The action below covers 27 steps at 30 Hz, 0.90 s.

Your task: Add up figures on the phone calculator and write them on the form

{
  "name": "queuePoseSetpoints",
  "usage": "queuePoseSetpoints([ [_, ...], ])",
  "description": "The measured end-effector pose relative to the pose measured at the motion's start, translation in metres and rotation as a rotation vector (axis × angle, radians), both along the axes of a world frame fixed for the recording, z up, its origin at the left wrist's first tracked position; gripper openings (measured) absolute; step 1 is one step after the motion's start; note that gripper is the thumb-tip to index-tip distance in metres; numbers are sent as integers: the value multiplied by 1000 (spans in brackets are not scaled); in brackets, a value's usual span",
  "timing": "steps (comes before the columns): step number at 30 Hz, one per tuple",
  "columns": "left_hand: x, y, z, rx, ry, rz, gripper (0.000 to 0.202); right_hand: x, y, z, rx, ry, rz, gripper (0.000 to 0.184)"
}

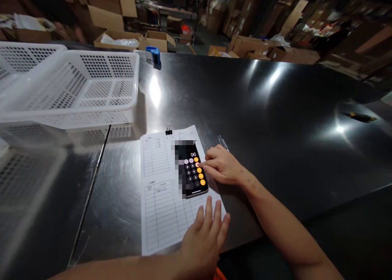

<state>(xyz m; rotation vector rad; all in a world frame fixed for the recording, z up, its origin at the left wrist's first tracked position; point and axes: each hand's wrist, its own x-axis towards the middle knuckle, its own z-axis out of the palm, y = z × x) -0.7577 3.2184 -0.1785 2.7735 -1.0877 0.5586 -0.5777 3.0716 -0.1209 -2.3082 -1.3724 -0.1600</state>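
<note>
Your right hand (222, 165) rests on the steel table (275, 120) just beside the phone (192, 170), fingers loosely curled, with one fingertip touching the right edge of the screen at the column of orange keys. It holds nothing. The phone lies flat on the upper half of the form (167, 198), its calculator showing 96; part of the screen is blurred out.

Your left hand (206, 235) lies flat, palm down, fingers spread a little, on the lower right corner of the form, pressing the paper to the table. It grips nothing either.

A black binder clip (168, 129) sits at the top edge of the form. A pen (223, 142) lies on the table just behind your right hand.

To the left stand white perforated baskets (76, 88), well apart from the form. A blue tape dispenser (153, 55) sits at the far edge of the table. Far to the right lies a small dark tool (359, 117) with a yellow tip. Open cardboard boxes (156, 39) fill the floor beyond.
</note>
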Motion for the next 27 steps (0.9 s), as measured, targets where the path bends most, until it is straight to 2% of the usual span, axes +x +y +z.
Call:
queuePoseSetpoints([
  [4,0,-1,-2,12,6,-2,67,-3,0,2,113,-58,-39,33],
  [12,0,-1,0,7,-4,11,54,-12,14,-5,123,-21,90,32],
  [19,2,0,4,-1,-28,16,53,-9,15,-5,118,-13,98,32],
  [22,3,-6,-11,-52,-83,15,55,-9,16,-8,122,-27,99,33],
  [27,9,-14,-61,-237,-357,112,34,-4,19,-23,87,-80,88,28],
])
